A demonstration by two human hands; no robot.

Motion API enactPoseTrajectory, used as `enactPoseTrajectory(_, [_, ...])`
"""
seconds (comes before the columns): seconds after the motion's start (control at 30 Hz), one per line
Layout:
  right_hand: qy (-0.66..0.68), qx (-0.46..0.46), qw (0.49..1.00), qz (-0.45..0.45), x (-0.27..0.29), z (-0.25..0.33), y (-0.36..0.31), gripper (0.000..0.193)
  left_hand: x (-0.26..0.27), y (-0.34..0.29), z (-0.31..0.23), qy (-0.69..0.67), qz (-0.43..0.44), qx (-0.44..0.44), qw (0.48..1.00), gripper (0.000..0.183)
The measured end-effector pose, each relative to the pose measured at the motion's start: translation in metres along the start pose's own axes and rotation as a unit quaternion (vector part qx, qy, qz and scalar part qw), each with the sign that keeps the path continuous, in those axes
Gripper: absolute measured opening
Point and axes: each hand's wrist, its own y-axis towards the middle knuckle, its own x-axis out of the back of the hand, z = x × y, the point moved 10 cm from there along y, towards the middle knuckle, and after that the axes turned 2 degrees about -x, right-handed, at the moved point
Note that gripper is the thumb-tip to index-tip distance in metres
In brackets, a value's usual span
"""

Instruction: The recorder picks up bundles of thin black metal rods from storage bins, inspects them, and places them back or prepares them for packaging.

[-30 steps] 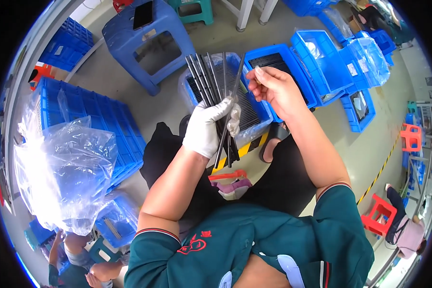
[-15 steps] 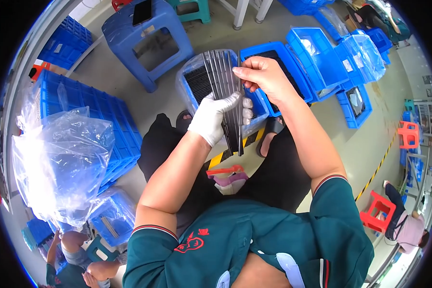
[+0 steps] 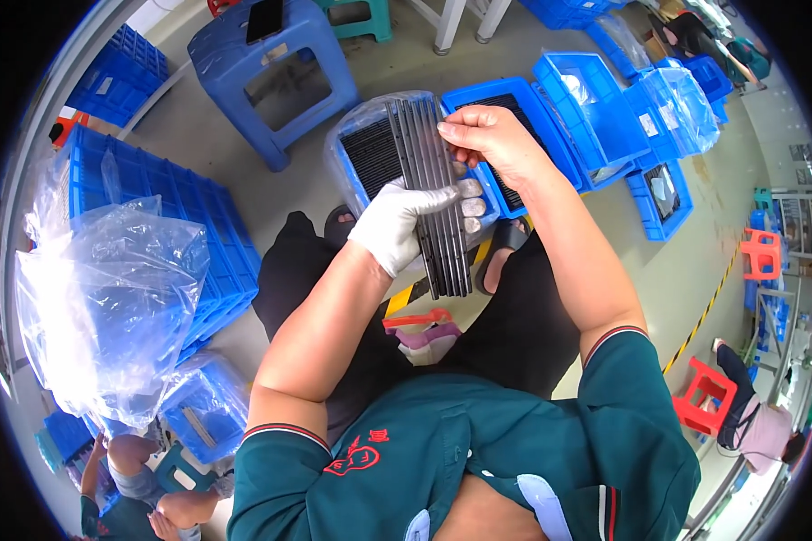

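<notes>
While the person sits above a grey floor (image 3: 316,194), the left hand (image 3: 397,225), clad in a white fabric glove, closes around a fanned bundle of long, flat, dark grey strips (image 3: 438,198). The gloved fingers (image 3: 438,200) wrap across the front of the bundle near its middle, so the strips run upright through the grasp, their upper ends rising above it and their lower ends hanging below it. The bare right hand (image 3: 492,140) meets the bundle at its upper right edge, well above the gloved grasp; its fingertips (image 3: 449,131) pinch the top of the outermost strips, closed on them.

Directly behind the upper ends of the strips, beyond both hands, lies an open blue plastic tray lined with clear film (image 3: 361,135) and filled with rows of similar dark strips. Just to the right of it, behind the right hand, stands a second blue plastic tray (image 3: 537,99), also holding dark pieces. Farther beyond the grasp stands a blue plastic stool (image 3: 275,63) with a dark flat object on its seat. Well to the left of the gloved hand, a crumpled clear plastic bag (image 3: 108,307) lies over stacked blue plastic crates (image 3: 167,189). Below the grasp, on the person's dark lap, rests a small red tool (image 3: 417,318). More open blue bins (image 3: 604,99) are spread to the right, well apart from the hands.
</notes>
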Motion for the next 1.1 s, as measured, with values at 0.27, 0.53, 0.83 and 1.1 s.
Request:
enactPoseTrajectory(0.27, [0.001,0.118,0.993,-0.011,-0.004,0.034,-0.012,0.024,0.005,-0.002,-0.021,-0.016,-0.012,-0.057,0.998,0.029])
enactPoseTrajectory(0.53, [-0.058,0.209,0.973,-0.078,-0.014,0.069,-0.031,0.017,0.008,-0.008,-0.042,-0.019,-0.028,-0.108,0.994,0.025])
enactPoseTrajectory(0.83, [-0.058,0.233,0.965,-0.104,-0.021,0.061,-0.033,0.013,0.009,-0.01,-0.044,0.005,-0.034,-0.102,0.994,0.025])
enactPoseTrajectory(1.1, [-0.237,0.339,0.901,-0.132,-0.029,0.083,-0.051,0.016,0.012,-0.006,-0.04,0.005,-0.041,-0.099,0.994,0.025])
